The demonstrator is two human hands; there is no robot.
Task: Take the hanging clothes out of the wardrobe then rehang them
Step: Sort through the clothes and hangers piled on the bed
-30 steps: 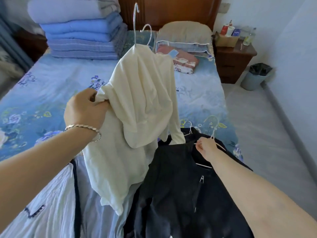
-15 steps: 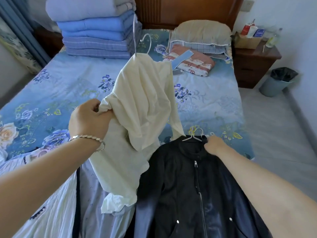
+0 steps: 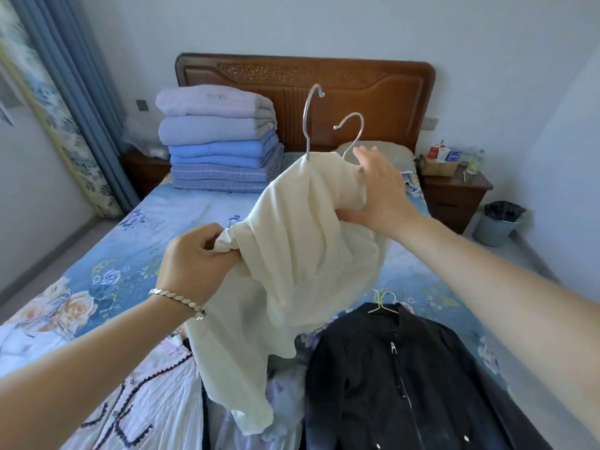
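I hold a cream garment (image 3: 302, 251) up over the bed, with two metal hanger hooks (image 3: 311, 121) sticking out of its top. My left hand (image 3: 198, 258) grips a bunched shoulder of it at the left. My right hand (image 3: 380, 193) pinches the cloth at the upper right with the thumb, its fingers spread. A black zip jacket (image 3: 399, 378) on a white wire hanger (image 3: 381, 303) lies flat on the bed at the lower right. A white garment with dark trim (image 3: 143, 394) lies at the lower left.
The bed has a blue floral sheet (image 3: 162, 228) and a wooden headboard (image 3: 373, 92). Folded blue quilts (image 3: 220, 141) are stacked at its head beside a pillow (image 3: 402, 154). A nightstand (image 3: 454, 190) and bin (image 3: 496, 222) stand right; curtains (image 3: 65, 108) hang left.
My right hand left the black jacket's hanger and rose to the cream garment's upper right. The jacket now lies flat on the bed. My view tilted upward.
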